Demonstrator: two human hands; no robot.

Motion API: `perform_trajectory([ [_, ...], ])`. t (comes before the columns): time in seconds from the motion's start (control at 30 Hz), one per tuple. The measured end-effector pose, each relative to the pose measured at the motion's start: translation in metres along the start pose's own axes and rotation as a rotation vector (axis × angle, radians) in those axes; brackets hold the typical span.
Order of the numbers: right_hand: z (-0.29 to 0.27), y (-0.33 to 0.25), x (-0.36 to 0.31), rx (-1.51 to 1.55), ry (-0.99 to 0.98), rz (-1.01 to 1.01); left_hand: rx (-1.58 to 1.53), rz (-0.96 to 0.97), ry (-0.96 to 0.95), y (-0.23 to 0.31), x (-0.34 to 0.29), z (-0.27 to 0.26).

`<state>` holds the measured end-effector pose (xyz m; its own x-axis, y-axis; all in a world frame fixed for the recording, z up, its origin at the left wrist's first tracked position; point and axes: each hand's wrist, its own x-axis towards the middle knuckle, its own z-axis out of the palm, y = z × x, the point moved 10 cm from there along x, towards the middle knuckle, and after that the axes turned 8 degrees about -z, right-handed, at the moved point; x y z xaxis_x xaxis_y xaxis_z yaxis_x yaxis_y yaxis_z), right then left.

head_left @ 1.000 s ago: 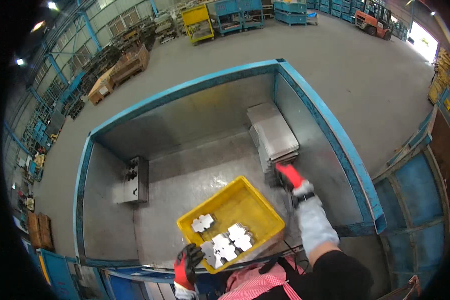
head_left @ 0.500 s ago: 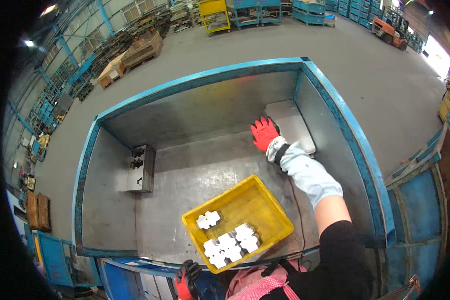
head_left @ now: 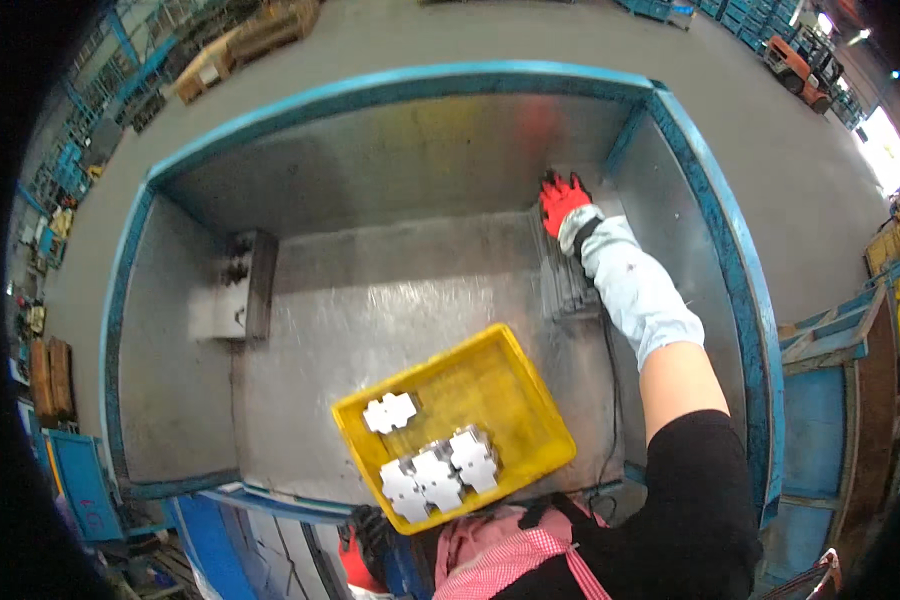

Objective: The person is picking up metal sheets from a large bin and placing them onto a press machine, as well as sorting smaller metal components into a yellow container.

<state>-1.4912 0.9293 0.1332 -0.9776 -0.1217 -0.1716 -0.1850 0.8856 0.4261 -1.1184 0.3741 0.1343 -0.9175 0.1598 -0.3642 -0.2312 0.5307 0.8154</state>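
Observation:
My right hand [head_left: 565,205], in a red glove with dark fingertips, lies on the far part of a stack of flat grey metal plates [head_left: 567,290] in the back right of a blue-rimmed metal bin [head_left: 400,90]. Its fingers are spread. The sleeve and hand cover much of the stack. My left hand [head_left: 363,552], in a red and black glove, hangs low by the bin's near edge; its fingers are too blurred to read. Close to it, a yellow tray [head_left: 490,390] holds a single notched metal piece [head_left: 390,411] and several more in stacks [head_left: 438,475].
Another stack of notched metal pieces [head_left: 242,285] stands against the bin's left wall. A dark cable [head_left: 613,420] runs down beside the tray. Outside are blue metal containers [head_left: 815,430] at right, wooden crates [head_left: 240,50] at the far left and an orange forklift [head_left: 800,70] at the far right.
My right hand has moved from the stack's left edge toward its far end. The whole view has shifted, so the bin sits higher and the tray farther left. The left hand stays low.

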Motion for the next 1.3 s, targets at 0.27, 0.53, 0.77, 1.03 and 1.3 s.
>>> perform_trajectory([
  [0.27,-0.056,-0.008,-0.049,0.570,-0.029,-0.007,-0.669,-0.311,0.136,-0.002,0.014,0.009],
  [0.53,-0.106,-0.122,-0.170,0.670,0.290,-0.151,-0.887,-0.344,0.122,-0.015,0.027,0.008],
  [0.77,-0.126,-0.219,-0.228,1.006,0.205,-0.411,-0.343,-0.420,0.302,-0.025,-0.060,-0.024],
  [1.03,-0.109,-0.246,-0.241,0.973,-0.038,-0.503,0.022,-0.998,0.446,-0.309,-0.223,0.046],
  [1.3,-0.226,-0.385,-0.244,0.674,0.082,-0.644,-0.446,-1.178,0.544,-0.350,-0.308,0.037],
])
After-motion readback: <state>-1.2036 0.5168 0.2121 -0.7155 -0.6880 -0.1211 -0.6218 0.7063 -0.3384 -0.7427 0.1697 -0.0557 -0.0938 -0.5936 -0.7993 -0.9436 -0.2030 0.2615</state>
